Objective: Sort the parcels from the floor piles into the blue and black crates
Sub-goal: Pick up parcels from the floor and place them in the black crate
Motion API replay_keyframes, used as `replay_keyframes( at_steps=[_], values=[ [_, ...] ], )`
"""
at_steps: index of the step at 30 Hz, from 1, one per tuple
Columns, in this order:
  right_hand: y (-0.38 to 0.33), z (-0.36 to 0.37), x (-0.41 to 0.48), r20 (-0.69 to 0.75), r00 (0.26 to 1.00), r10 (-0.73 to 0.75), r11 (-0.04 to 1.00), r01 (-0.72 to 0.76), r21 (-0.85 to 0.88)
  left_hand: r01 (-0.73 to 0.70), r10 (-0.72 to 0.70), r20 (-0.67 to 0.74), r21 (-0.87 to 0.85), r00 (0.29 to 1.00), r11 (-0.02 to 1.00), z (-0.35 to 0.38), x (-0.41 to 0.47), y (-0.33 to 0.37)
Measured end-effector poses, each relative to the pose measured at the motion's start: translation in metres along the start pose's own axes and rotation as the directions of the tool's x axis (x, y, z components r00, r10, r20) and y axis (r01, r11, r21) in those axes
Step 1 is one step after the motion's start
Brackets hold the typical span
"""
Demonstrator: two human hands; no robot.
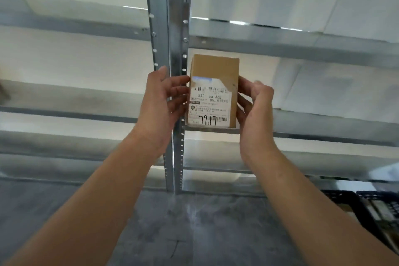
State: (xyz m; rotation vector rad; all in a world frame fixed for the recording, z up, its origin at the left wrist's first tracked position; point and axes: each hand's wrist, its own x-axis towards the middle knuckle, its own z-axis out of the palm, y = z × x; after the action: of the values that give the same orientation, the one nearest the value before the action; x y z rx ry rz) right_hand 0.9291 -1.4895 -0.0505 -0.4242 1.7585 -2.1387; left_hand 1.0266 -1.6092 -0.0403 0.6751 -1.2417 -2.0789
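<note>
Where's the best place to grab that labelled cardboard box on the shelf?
Come from the front and clamp its two tall side faces: the cardboard box stands upright at the shelf edge, label forward. The steel post crowds its left side, so probably go in flat there.

Both grips are bare hands: the left grip (159, 97) and the right grip (254, 103). Behind each grip the wrist is bare, with light creases showing behind the right one. The left forearm (97, 196) and right forearm (313, 201) are bare, slim and smooth, broadening away from the grips to the picture's lower edge.
</note>
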Motion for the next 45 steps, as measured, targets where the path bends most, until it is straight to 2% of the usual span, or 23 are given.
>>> replay_keyframes(
  at_steps=[4,7,10,14,20,29,36,40,45],
  values=[
    [-0.040,0.023,0.005,-0.044,0.989,-0.142,0.987,0.138,-0.087,-0.056,0.057,0.158,-0.013,0.986,0.998,0.007,0.014,0.045],
    [-0.073,0.033,0.009,-0.104,0.974,-0.201,0.979,0.196,-0.053,-0.079,0.076,0.282,0.001,0.956,0.997,0.014,0.024,0.074],
    [-0.101,0.034,0.007,-0.141,0.950,-0.280,0.958,0.267,-0.107,-0.087,0.077,0.382,0.009,0.921,0.996,0.026,0.037,0.095],
    [-0.132,0.021,-0.009,-0.187,0.920,-0.344,0.933,0.311,-0.182,-0.117,0.083,0.524,0.032,0.848,0.993,0.056,0.044,0.106],
    [-0.163,-0.038,-0.037,-0.347,0.842,-0.412,0.901,0.320,-0.294,-0.094,0.042,0.684,0.039,0.729,0.995,0.121,0.020,0.093],
    [-0.192,-0.155,-0.095,-0.539,0.720,-0.437,0.899,0.325,-0.295,-0.033,-0.032,0.792,0.066,0.610,0.997,0.236,-0.058,0.031],
    [-0.215,-0.276,-0.145,-0.548,0.693,-0.469,0.882,0.327,-0.340,0.009,-0.064,0.847,0.070,0.528,0.998,0.332,-0.137,-0.027],
    [-0.216,-0.343,-0.165,-0.563,0.695,-0.446,0.895,0.329,-0.302,0.038,-0.100,0.860,0.094,0.501,0.995,0.379,-0.171,-0.065],
    [-0.212,-0.415,-0.165,-0.669,0.636,-0.384,0.923,0.293,-0.250,0.071,-0.159,0.873,0.143,0.461,0.987,0.434,-0.197,-0.109]
  ],
)
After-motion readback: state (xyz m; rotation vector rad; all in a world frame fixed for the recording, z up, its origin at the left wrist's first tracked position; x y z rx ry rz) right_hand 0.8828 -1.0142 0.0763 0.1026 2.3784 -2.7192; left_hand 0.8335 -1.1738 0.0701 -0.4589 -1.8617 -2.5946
